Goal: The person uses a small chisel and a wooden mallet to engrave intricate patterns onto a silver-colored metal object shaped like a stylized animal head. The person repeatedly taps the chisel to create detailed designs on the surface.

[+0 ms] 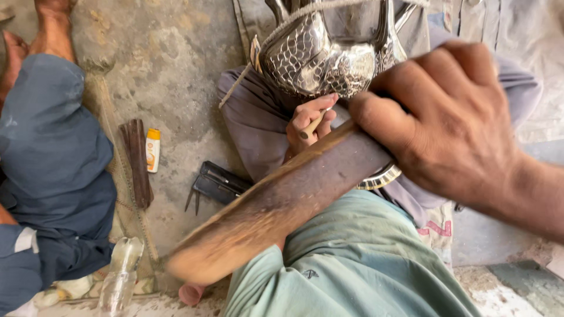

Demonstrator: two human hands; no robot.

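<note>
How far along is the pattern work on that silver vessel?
Done: the vessel face in view already carries a scale-like embossed pattern. In hand: the left hand sets a thin punch at its lower edge; the right hand swings a wooden mallet. Left: hidden sides cannot be judged.

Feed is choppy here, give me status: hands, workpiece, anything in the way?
Right hand gripping wooden mallet. Left hand pinching small punch against embossed metal vessel. Cord runs around vessel; nothing blocks the strike.
</note>
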